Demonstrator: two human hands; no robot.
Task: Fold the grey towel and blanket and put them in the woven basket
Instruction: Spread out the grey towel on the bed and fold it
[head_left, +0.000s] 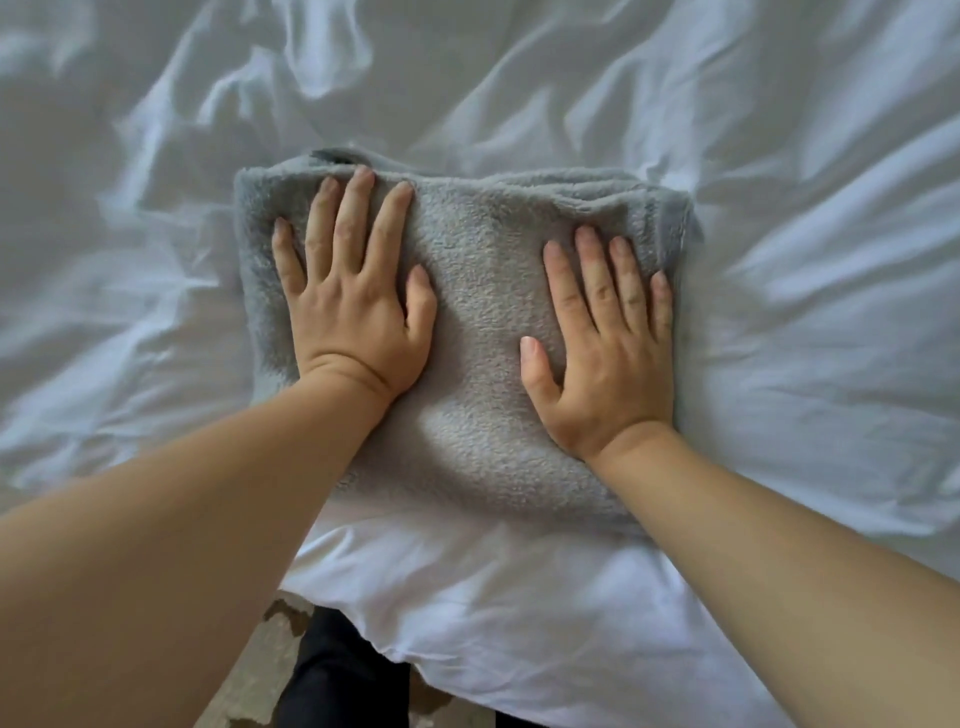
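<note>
As the folded grey cloth (478, 322) lies on the bed (779, 156), left hand (353, 306) and right hand (602, 358) press it, fingers straight.

The folded cloth (478, 312) sits as a low, soft block in the middle of the sheet (779, 156). Left, right and far of it the sheet spreads wide, broken only by soft ridges and hollows, and a hand could pass over these. The left hand (353, 291) lies flat on the cloth's left half and the right hand (608, 353) on its right half, with a bare strip of cloth between them. The left forearm (182, 545) and right forearm (779, 545) cross the near strip of sheet, leaving a wedge of room between them. Past the near bed edge lie floor (254, 670) and a dark leg (337, 675).
</note>
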